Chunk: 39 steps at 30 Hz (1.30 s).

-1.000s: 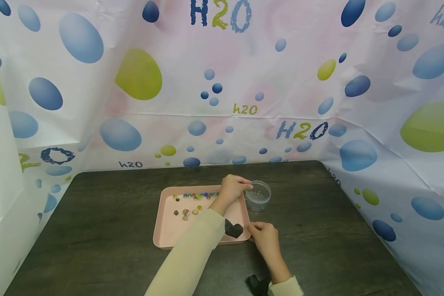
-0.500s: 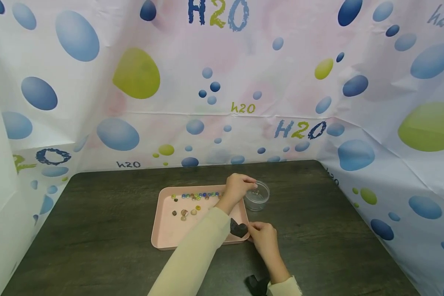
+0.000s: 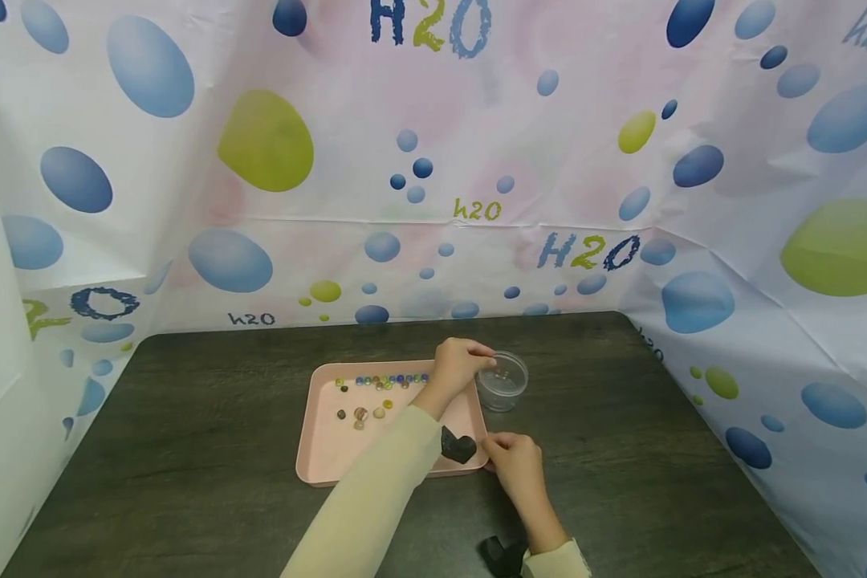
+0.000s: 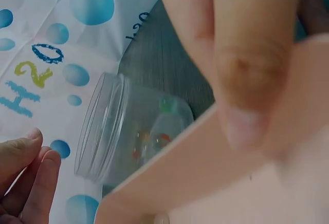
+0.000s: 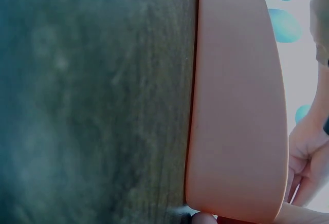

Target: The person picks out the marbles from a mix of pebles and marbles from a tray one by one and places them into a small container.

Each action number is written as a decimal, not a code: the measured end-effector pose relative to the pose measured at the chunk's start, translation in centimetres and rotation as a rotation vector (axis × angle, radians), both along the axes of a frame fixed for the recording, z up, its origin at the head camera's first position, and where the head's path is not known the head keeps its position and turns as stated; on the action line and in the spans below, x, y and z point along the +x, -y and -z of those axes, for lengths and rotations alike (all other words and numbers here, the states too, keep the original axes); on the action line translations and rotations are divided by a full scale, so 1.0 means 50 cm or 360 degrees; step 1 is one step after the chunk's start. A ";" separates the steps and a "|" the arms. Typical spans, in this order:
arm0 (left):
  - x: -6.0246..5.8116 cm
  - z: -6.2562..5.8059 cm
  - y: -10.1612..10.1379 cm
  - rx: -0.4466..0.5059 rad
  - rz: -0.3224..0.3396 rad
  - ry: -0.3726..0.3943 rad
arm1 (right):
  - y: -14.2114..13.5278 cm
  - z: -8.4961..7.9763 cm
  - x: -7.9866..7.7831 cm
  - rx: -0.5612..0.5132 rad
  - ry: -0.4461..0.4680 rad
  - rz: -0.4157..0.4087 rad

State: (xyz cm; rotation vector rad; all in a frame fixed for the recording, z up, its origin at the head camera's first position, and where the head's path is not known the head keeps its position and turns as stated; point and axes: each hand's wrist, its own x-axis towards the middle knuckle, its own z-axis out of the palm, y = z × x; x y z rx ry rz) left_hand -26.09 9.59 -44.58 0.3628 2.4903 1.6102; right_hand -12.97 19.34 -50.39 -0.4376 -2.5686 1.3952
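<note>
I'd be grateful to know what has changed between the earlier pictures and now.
The left hand shifted slightly right over the jar, then slightly back left; whether it released anything is unclear. The right hand still holds the tray; jar, tray and visible marbles stayed put.

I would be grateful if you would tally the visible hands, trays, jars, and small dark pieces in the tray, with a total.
Left hand and right hand: 2
Tray: 1
Jar: 1
Small dark pieces: 2
Total: 6
</note>
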 end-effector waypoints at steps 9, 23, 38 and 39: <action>-0.012 0.006 0.069 0.0026 -0.0053 0.0086 | 0.000 0.002 -0.003 -0.0046 0.0005 -0.0005; -0.031 0.045 0.156 -0.0073 -0.0154 0.0003 | 0.003 0.005 -0.005 -0.0036 0.0018 0.0012; -0.026 0.070 0.219 -0.0251 -0.0294 0.0013 | 0.001 0.012 -0.009 -0.0010 0.0044 0.0026; -0.025 0.072 0.220 -0.0249 -0.0297 0.0016 | 0.001 0.012 -0.009 -0.0008 0.0044 0.0027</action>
